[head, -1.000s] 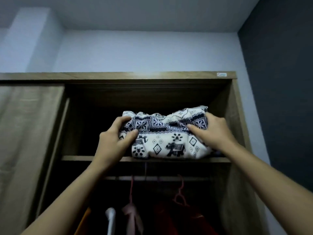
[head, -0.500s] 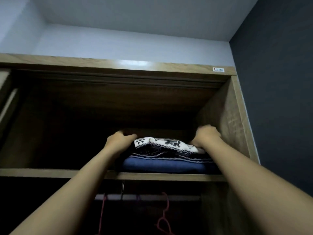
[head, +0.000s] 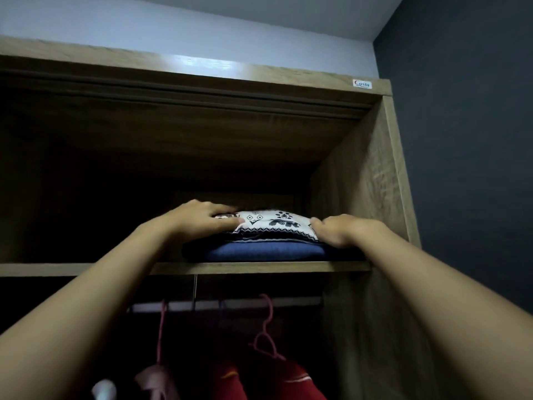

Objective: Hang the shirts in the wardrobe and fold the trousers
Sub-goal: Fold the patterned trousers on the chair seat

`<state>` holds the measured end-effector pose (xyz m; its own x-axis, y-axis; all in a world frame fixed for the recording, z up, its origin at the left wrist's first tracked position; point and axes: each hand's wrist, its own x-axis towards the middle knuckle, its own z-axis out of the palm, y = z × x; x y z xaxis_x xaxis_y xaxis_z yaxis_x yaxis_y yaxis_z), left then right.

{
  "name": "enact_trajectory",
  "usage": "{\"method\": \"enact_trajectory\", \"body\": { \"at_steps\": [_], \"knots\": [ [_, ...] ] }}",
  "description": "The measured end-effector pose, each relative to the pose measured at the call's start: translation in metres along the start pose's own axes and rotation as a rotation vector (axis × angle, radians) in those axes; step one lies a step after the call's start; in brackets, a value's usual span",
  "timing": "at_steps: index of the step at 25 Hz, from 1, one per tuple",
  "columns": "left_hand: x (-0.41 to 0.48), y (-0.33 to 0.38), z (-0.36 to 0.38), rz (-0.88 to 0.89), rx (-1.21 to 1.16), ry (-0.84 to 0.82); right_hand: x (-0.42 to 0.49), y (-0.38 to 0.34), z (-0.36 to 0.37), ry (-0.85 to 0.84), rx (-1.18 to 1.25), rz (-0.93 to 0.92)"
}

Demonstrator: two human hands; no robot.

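Folded white trousers with a black elephant pattern (head: 268, 223) lie on top of a folded blue garment (head: 265, 252) on the wardrobe's upper shelf (head: 259, 267), near its right end. My left hand (head: 202, 219) lies over the left end of the patterned trousers, fingers on top and thumb at the front edge. Curled fingers of my right hand (head: 337, 229) hold the right end. Both arms reach up from below.
The wardrobe's right side panel (head: 360, 183) stands close to my right hand. Below the shelf runs a hanging rail (head: 230, 306) with pink hangers (head: 266, 336) and red garments (head: 297, 382). The shelf's left part is dark. A dark wall (head: 461, 140) is at the right.
One second ago I held the patterned trousers up in front of the shelf. They now lie flat on the blue garment, with my hands at their two ends.
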<state>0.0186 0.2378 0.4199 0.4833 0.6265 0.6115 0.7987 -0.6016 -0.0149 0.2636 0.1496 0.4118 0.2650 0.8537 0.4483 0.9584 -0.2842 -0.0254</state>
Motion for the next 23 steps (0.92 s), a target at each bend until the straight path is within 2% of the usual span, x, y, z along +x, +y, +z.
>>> {"method": "enact_trajectory", "body": {
  "at_steps": [7, 9, 11, 13, 15, 19, 23],
  "knots": [
    [-0.008, -0.002, 0.006, -0.022, -0.021, 0.039, -0.015, -0.003, 0.005, 0.069, -0.025, 0.06],
    [-0.016, -0.001, 0.008, -0.006, -0.087, 0.152, -0.022, 0.004, 0.013, 0.133, -0.086, 0.079],
    [-0.029, -0.003, 0.01, 0.035, -0.148, 0.341, -0.035, 0.005, 0.022, 0.277, -0.029, 0.066],
    [-0.049, -0.01, 0.014, 0.099, -0.114, 0.488, -0.053, -0.005, 0.034, 0.481, 0.033, -0.079],
    [-0.077, -0.022, 0.021, 0.157, 0.014, 0.552, -0.074, -0.028, 0.049, 0.618, 0.117, -0.264],
    [-0.145, -0.063, 0.033, 0.187, 0.161, 0.53, -0.119, -0.1, 0.1, 0.638, 0.33, -0.551],
    [-0.23, -0.114, 0.047, 0.101, 0.264, 0.431, -0.182, -0.185, 0.185, 0.57, 0.671, -0.713]
  ]
}}
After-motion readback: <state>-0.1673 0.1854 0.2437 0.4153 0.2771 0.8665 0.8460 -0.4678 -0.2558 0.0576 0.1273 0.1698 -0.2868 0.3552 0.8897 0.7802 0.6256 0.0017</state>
